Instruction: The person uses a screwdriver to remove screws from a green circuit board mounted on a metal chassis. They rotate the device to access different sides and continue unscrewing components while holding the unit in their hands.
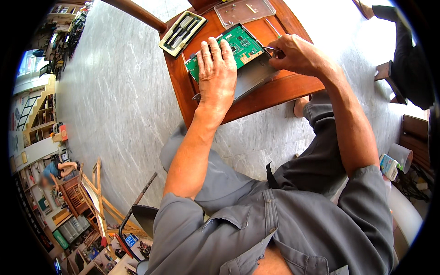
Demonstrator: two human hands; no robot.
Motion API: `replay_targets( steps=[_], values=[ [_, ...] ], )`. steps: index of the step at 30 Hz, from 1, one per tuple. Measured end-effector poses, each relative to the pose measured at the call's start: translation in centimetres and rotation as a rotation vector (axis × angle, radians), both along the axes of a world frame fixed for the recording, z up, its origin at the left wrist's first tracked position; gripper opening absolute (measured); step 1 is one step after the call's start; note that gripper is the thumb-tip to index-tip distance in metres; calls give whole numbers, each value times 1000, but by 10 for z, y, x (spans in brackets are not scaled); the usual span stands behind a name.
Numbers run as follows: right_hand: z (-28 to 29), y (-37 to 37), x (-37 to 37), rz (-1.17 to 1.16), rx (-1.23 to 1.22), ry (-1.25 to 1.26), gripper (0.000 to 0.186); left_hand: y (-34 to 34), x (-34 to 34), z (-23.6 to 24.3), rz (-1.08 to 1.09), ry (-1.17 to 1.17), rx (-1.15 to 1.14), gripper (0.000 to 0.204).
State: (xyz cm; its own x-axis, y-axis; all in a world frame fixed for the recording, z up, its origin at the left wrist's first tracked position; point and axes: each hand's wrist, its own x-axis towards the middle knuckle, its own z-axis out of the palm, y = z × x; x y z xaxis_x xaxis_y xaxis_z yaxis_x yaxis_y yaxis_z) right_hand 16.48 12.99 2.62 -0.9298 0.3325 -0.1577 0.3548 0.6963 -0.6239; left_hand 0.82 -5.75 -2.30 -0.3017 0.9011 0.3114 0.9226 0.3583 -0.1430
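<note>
A green circuit board [247, 43] sits over a flat grey metal casing [256, 75] on a reddish-brown wooden stool or chair seat [293, 85]. My left hand [216, 68] rests across the board's left part, fingers stretched out and lying flat on it. At the board's right corner, my right hand [293, 54] is closed around a small dark metal tool [269, 48]; its kind is mostly hidden by my fingers. A thin rod-like tool [273, 28] with a greenish end lies just beyond that hand.
A tray of dark-handled screwdrivers [184, 33] lies at the seat's far left. Behind the board is a clear plastic tray [243, 13] with small parts. Another person's dark-clothed leg [405, 59] shows at right. Wooden frames [98, 197] and a seated person [59, 172] are at left.
</note>
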Motion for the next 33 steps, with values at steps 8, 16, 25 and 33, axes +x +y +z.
replay_targets(
  steps=[8,16,25,33],
  values=[
    [-1,1,2,-20,-31,-29,24,0,0,-3,5,-54,-2,53],
    [-1,2,3,-7,-36,-45,25,-2,-3,-5,-12,-37,-5,54],
    [-16,-1,7,-70,121,190,21,-5,-3,5,-73,-160,50,76],
    [-13,-11,-8,-59,95,105,37,11,11,15,-129,-268,141,71]
  ],
)
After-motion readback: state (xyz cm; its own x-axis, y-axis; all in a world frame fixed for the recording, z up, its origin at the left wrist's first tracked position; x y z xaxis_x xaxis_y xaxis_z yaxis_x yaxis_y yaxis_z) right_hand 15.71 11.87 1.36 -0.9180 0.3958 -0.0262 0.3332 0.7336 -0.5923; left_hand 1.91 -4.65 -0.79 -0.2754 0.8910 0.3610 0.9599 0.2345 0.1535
